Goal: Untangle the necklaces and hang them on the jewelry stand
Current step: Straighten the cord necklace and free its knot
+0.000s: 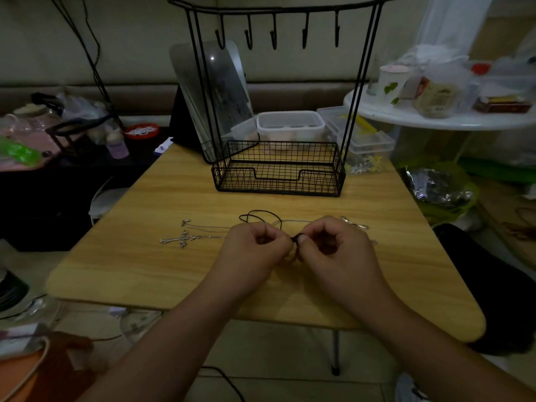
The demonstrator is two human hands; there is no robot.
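Observation:
On the wooden table (179, 274), my left hand (252, 250) and my right hand (333, 248) meet in the middle, both pinching a black cord necklace (261, 214) at a small dark pendant between the fingertips. Its cord loops out behind my hands. A silver chain necklace with a cross pendant (181, 239) lies flat to the left; its chain runs under my left hand. Behind my right hand lies a silver ring-shaped piece (355, 223). The black wire jewelry stand (278, 169) stands at the table's far side, its hooks (274, 33) bare and its basket holding nothing.
Behind the stand are a mirror (214, 91) and clear plastic boxes (290, 124). A white round shelf (435, 117) with jars sits at the right. Clutter fills the dark surface at left (58, 134). A foil-lined bag (438, 187) lies right of the table.

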